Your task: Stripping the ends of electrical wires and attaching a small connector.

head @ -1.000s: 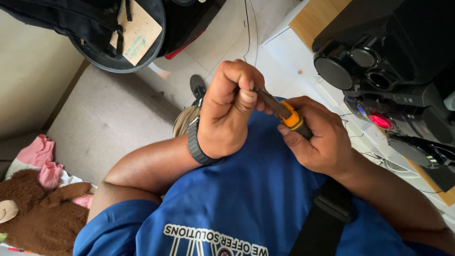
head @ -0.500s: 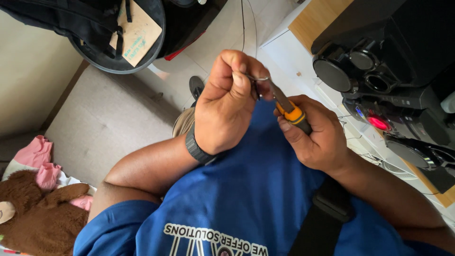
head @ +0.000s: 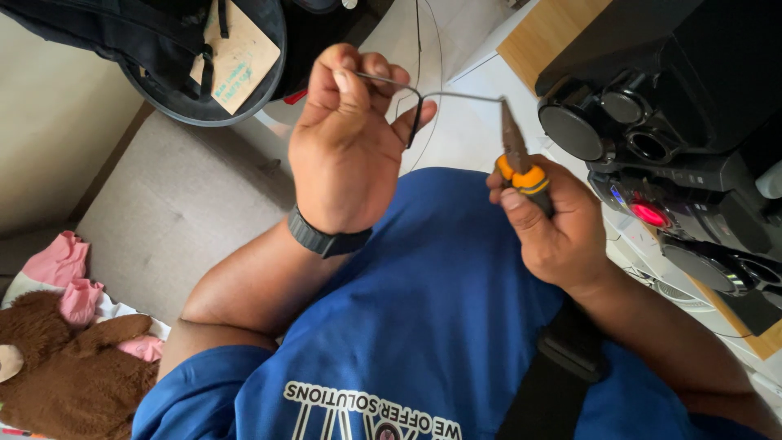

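Since half a second ago the two hands have drawn apart and the left one has risen, so that a length of wire now shows stretched between them where before they were bunched together. Largest in view is the person's blue shirt (head: 423,310), filling the lower middle, with a black strap (head: 562,367) crossing it at the right. To the right stands a black stereo set (head: 676,106) with round speaker faces and a small red light, on a pale shelf. At the upper left lies a dark bag (head: 163,49) with a tan card on it, and at the lower left a brown soft toy (head: 57,383) beside pink cloth, all on the floor. The left hand (head: 346,143), wearing a black wristband (head: 326,239), is raised with its fingers (head: 371,73) closed in a pinch on one end of the thin grey wire (head: 423,96), which bends sharply downward in a small kink between the hands. The right hand (head: 554,224) is wrapped shut around the orange and black handles of needle-nose pliers (head: 517,155), whose narrow tip clamps the wire's other end. To bend it cleanly, it seems best to keep the pinch firm, hold the pliers squeezed and steady, and turn the wrist slowly so that the wire does not slip or spring loose.
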